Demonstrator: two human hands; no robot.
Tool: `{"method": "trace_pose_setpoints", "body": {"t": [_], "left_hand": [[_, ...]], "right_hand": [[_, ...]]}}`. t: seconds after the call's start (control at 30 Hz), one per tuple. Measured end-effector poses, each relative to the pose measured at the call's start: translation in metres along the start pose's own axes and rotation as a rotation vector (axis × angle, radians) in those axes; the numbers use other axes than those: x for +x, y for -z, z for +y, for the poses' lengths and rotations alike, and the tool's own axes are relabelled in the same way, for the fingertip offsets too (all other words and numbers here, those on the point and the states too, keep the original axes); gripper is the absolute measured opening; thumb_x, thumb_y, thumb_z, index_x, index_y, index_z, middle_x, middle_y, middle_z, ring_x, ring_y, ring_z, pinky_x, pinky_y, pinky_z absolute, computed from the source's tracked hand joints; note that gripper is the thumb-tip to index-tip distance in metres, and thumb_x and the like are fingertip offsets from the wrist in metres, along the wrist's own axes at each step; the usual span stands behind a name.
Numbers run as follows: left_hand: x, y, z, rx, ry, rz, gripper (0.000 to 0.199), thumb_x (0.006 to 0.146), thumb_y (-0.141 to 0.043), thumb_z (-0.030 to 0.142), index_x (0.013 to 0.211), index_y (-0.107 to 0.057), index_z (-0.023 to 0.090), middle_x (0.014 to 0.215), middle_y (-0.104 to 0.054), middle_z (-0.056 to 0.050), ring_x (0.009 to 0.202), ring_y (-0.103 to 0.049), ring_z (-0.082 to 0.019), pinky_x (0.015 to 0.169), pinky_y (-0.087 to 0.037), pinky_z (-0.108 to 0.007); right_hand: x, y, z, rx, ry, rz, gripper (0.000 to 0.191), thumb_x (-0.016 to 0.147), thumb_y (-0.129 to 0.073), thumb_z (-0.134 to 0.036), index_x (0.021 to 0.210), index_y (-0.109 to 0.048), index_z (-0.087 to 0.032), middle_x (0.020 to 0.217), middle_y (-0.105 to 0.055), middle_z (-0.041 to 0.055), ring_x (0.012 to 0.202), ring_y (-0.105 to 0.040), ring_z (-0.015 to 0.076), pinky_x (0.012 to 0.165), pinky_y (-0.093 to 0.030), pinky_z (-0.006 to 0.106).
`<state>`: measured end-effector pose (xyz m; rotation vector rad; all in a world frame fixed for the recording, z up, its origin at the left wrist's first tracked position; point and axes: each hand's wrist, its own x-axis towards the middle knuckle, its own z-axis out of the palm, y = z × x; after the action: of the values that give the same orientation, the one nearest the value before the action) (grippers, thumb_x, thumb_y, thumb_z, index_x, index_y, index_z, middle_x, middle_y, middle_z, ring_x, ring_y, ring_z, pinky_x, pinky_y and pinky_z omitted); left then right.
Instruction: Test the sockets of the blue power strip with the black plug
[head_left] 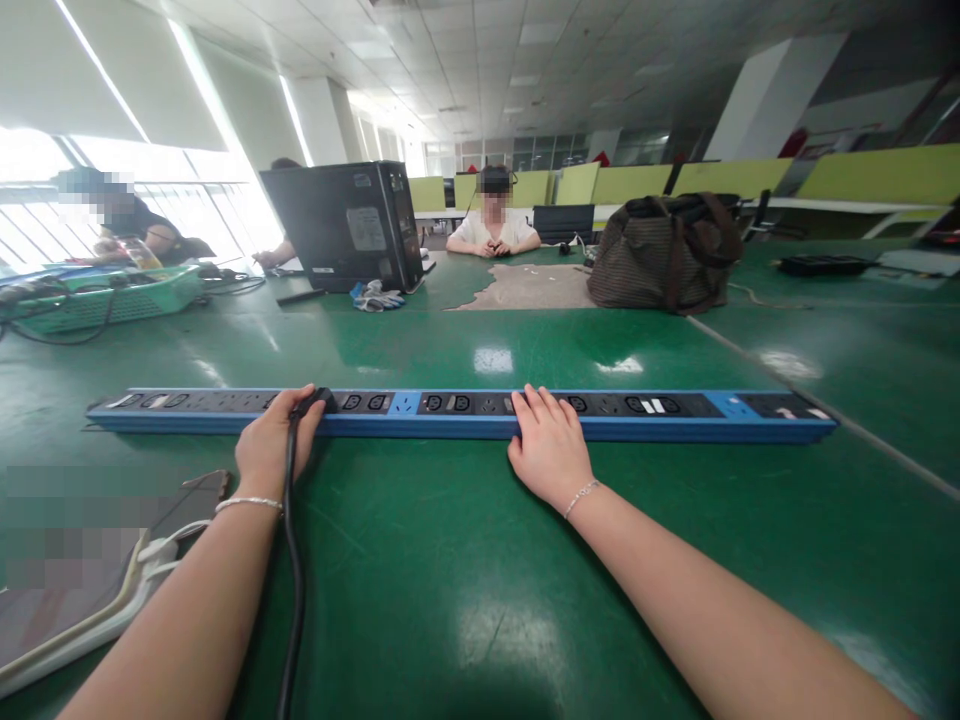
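Note:
A long blue power strip (465, 428) with a row of black sockets and a few blue ones lies across the green table in front of me. My left hand (274, 440) is closed around a black plug (321, 400) at the strip's left-centre sockets. Whether the plug is seated in a socket cannot be told. Its black cord (294, 560) runs down past my wrist to the bottom edge. My right hand (551, 445) rests on the strip right of its middle, fingers stretched over the top and thumb at the front side.
A black computer case (337, 225), gloves (376, 296) and a brown bag (660, 255) stand towards the back. A green basket (127, 300) with cables is at left. A folder-like item with white cable (161, 550) lies near left. Across sits a person (493, 225); others are at left.

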<state>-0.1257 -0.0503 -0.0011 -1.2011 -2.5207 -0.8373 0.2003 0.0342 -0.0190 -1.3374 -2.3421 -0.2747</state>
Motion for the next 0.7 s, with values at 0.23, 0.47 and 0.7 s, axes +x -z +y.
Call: {"method": "trace_pose_setpoints", "body": {"t": [0.23,0.47,0.7], "left_hand": [[-0.008,-0.002,0.002,0.056,-0.020,0.042,0.047,0.079,-0.044,0.058,0.117,-0.056,0.032,0.082,-0.068,-0.008,0.074,-0.064,-0.026,0.069,-0.048,-0.037],[-0.005,0.005,0.007,0.096,-0.019,-0.006,0.048,0.079,-0.043,0.059,0.117,-0.056,0.032,0.086,-0.070,-0.009,0.077,-0.065,-0.028,0.069,-0.048,-0.039],[0.007,0.010,0.008,0.108,-0.049,-0.044,0.040,0.077,-0.049,0.055,0.107,-0.061,0.031,0.088,-0.070,-0.007,0.081,-0.064,-0.028,0.072,-0.048,-0.040]], "right_hand": [[0.000,-0.001,0.000,-0.004,0.001,-0.009,0.055,0.081,-0.043,-0.023,0.134,-0.043,-0.010,0.141,-0.041,0.0123,0.130,-0.032,0.0259,0.106,-0.019,0.041],[0.001,0.000,0.001,0.006,0.000,-0.016,0.055,0.080,-0.043,-0.023,0.134,-0.043,-0.010,0.141,-0.041,0.0121,0.130,-0.033,0.0255,0.106,-0.019,0.041],[0.001,0.000,0.001,0.004,-0.005,-0.012,0.055,0.080,-0.042,-0.022,0.134,-0.044,-0.010,0.141,-0.041,0.0121,0.130,-0.032,0.0253,0.106,-0.020,0.041]]}}
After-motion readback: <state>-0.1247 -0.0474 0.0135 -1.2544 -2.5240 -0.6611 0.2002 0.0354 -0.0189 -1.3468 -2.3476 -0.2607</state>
